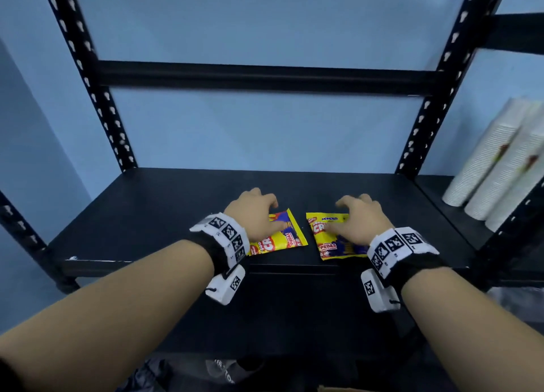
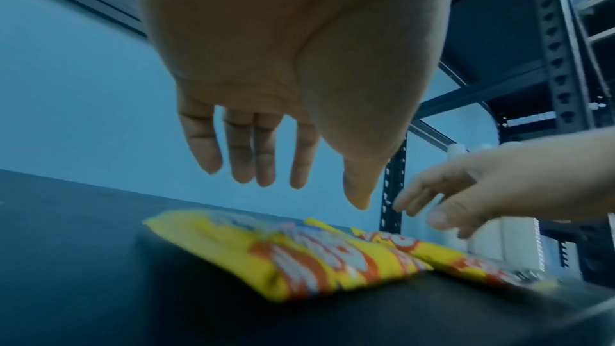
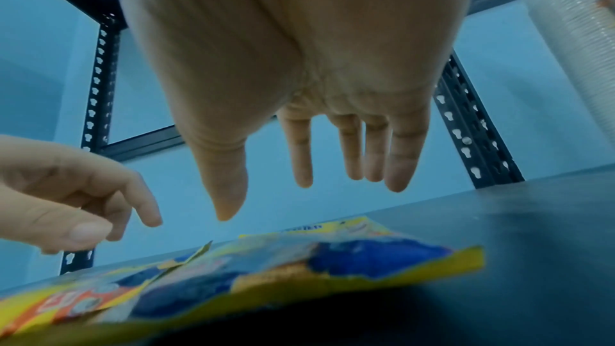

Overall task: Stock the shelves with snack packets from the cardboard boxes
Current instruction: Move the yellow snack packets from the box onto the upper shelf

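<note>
- Two flat yellow snack packets were seen lying side by side, a narrow gap between them, near the front middle of the black shelf [image 1: 147, 215]: the left packet [image 1: 287, 235] and the right packet [image 1: 332, 241].
- From the head view, the left hand [image 1: 253, 212] appeared to rest on the left packet and the right hand [image 1: 362, 221] on the right one.
- The wrist views showed otherwise: the left hand [image 2: 283, 62] was held above its packet [image 2: 283, 254] with fingers [image 2: 239, 151] straight and spread, its grip released and nothing held.
- The right hand [image 3: 299, 62] was likewise seen clear of its packet [image 3: 299, 265], its grip released, fingers hanging loose.
- The packets looked like glossy, crinkled foil with red, white and blue print; only the head view made the lettering legible.
- The shelf board was matt and dark, framed by black perforated metal uprights [image 1: 103, 103].
- At the far right, ribbed stacks of white cups [image 1: 500, 162] were seen leaning on a neighbouring shelf; the right wrist view showed them wrapped in clear film.
</note>
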The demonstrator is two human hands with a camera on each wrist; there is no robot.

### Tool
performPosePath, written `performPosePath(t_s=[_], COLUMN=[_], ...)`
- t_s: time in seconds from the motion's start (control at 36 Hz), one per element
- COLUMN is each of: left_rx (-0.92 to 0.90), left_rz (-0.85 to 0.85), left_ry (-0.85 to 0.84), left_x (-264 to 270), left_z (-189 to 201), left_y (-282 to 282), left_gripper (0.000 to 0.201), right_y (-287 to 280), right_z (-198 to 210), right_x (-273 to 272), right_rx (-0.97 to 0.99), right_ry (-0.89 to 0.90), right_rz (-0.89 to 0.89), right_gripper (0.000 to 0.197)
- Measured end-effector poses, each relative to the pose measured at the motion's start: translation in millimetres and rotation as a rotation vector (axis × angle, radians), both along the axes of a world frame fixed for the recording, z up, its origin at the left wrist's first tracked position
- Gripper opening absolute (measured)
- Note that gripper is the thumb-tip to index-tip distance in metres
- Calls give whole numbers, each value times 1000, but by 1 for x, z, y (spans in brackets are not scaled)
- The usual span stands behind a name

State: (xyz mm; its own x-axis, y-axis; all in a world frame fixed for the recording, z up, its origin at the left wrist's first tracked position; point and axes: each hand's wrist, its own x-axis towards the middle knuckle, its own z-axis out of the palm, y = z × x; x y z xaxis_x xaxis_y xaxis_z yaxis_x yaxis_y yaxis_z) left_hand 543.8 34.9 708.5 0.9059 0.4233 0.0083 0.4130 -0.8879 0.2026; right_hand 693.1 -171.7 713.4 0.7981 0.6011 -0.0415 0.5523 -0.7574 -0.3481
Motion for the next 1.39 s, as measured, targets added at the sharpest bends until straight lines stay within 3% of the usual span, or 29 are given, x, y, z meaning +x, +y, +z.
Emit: performPosePath(t_s=[0.17, 0.31, 0.61, 0.69, 0.78, 0.86, 0.97, 1.08, 1.22, 1.39], left_rx=[104, 125, -151, -134, 55, 142, 30, -91, -137, -200], left_rz=[67, 58, -396, -289, -55, 39, 16, -121, -286, -323], left_ry=[119, 148, 76, 0, 42, 83, 92, 139, 194, 244], left_x=[3, 2, -8, -8, -9, -7, -5, -5, 2, 16], left_z=[-19, -23, -14, -12, -13, -25, -29, -23, -13, -5], left_y=[-26, -31, 1, -4, -19, -28, -22, -6, 5, 9], left_gripper=[80, 78, 70, 77, 90, 94, 89, 91, 84, 84], right_y=[3, -1, -14, -15, -16, -15, -15, -14, -9, 3], right_z=[0, -7, -18, -19, -20, -21, -20, -17, -9, -1], right_x=[-10, -11, -17, -19, -20, -21, -18, -13, -10, -12], right_rx=[-153, -181, -152, -166, -185, -193, -201, -222, -241, -261], right_ry=[53, 93, 70, 68, 65, 54, 54, 63, 91, 83], right_rz=[112, 140, 136, 132, 127, 121, 119, 115, 151, 162], right_gripper=[60, 64, 66, 67, 68, 67, 66, 66, 66, 69])
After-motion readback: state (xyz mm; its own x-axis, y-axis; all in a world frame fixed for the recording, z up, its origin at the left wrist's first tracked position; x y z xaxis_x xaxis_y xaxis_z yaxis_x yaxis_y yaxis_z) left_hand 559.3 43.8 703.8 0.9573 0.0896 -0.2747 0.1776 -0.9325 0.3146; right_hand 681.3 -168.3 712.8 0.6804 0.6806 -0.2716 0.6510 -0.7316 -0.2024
